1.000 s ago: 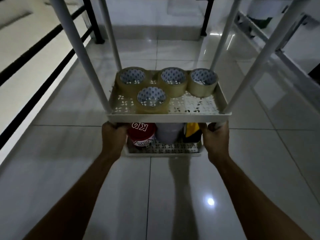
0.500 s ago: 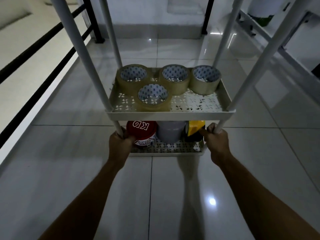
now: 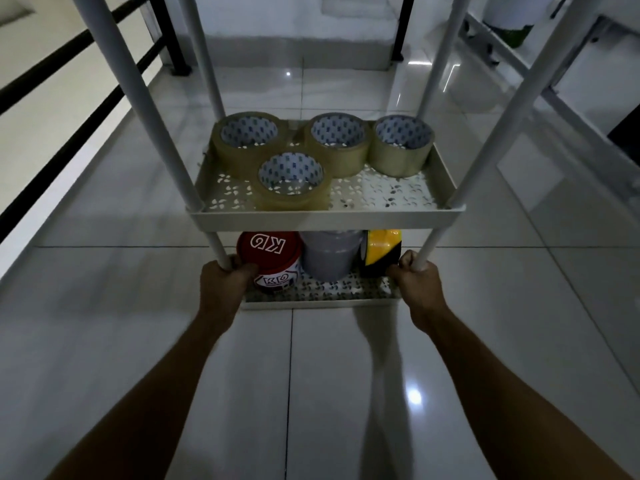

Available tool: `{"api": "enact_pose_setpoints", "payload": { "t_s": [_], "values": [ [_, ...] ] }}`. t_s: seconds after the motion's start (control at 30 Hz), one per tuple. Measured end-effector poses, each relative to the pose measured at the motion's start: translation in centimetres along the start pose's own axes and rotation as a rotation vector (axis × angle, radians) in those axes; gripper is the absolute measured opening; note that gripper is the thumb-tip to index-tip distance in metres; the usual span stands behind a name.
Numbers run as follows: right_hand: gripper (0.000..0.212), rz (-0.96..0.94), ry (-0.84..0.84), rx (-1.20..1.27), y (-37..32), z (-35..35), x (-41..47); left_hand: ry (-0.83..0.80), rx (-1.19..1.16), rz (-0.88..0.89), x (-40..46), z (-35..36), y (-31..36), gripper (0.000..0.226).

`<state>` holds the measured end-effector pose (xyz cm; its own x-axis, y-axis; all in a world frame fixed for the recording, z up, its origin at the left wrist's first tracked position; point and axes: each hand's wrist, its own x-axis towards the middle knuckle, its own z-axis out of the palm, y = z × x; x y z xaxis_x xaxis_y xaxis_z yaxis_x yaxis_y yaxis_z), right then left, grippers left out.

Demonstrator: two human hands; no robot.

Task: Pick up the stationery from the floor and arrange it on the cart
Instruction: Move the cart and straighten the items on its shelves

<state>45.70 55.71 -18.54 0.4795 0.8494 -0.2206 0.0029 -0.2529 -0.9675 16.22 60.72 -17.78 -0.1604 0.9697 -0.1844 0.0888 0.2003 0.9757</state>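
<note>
A: What do you have hold of right now?

B: Both hands are on the cart point(image 3: 327, 216). My left hand point(image 3: 223, 282) is curled round the near left leg just under the upper shelf, and my right hand point(image 3: 417, 280) is wrapped round the near right leg at the same height. I judge that even, low grip is there to steer or steady the whole cart without tipping it

A: And the stationery?

B: It looks loaded. Four tape rolls point(image 3: 289, 183) lie flat on the upper shelf: three in a row along its far edge, one nearer the front edge, left of middle. Flat on their sides, they can't roll off. On the lower shelf a red-lidded tub point(image 3: 268, 254) stands at the left, touching my left thumb, a grey tub point(image 3: 329, 258) sits in the middle, and a yellow-and-black tape roll point(image 3: 381, 251) stands on edge by the right leg

A: Anything left on the floor?

B: I see none on the tiles point(image 3: 138, 341) in view, so I'd say the arranging is close to finished
</note>
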Motion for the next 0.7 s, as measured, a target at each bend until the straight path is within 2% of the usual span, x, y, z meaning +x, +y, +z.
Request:
{"api": "enact_pose_setpoints", "payload": {
  "t_s": [0.17,0.23,0.33,0.47,0.63,0.7],
  "values": [
    [0.046,0.031,0.072,0.022,1.5,0.9,0.4,0.049,-0.195,-0.101,-0.3,0.9,-1.7,0.01],
    [0.048,0.05,0.05,0.004,1.7,0.8,0.8,0.051,-0.247,-0.134,0.3,0.8,-1.4,0.017],
    [0.039,0.076,-0.024,-0.029,1.1,0.4,1.2,0.042,-0.222,-0.152,1.1,0.4,-1.6,0.028],
    [0.039,0.074,-0.106,-0.081,1.0,-0.1,1.7,0.03,-0.144,-0.104,1.3,0.3,-2.1,0.011],
    [0.044,0.048,-0.062,-0.093,1.5,0.2,1.5,0.006,-0.11,-0.054,1.0,0.2,-2.3,0.002],
    [0.044,0.039,-0.011,-0.079,1.6,0.5,1.2,-0.01,-0.091,-0.039,0.5,0.3,-2.0,0.009]
  ]
}}
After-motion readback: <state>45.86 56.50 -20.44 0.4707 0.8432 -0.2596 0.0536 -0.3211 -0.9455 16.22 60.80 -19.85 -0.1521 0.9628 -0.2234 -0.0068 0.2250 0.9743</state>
